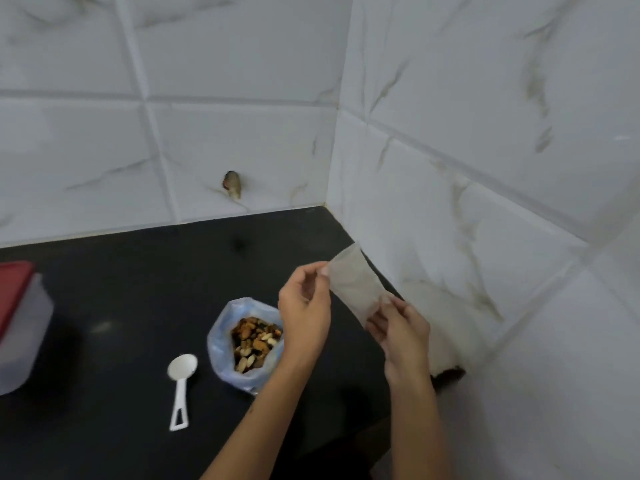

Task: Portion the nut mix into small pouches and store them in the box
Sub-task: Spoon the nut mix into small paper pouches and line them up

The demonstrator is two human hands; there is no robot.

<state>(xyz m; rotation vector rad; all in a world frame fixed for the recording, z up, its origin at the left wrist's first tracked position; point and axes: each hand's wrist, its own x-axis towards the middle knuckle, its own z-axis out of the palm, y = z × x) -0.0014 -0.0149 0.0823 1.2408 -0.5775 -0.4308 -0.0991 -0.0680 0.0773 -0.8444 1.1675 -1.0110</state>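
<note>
The left hand pinches the far edge of a small clear pouch, and the right hand pinches its near end, holding it above the dark surface by the right wall. Just left of the hands sits an open bag of nut mix, with a white scoop beside it. A red-lidded box stands at the far left.

Both your forearms reach up from the near edge of the worktop toward its far right corner. Your left hand is raised, fingers curled, thumb and fingertips pinched together at the top. Your right hand sits just beside it, lower, fingers curled inward in a pinch, wrist bent slightly left.
</note>
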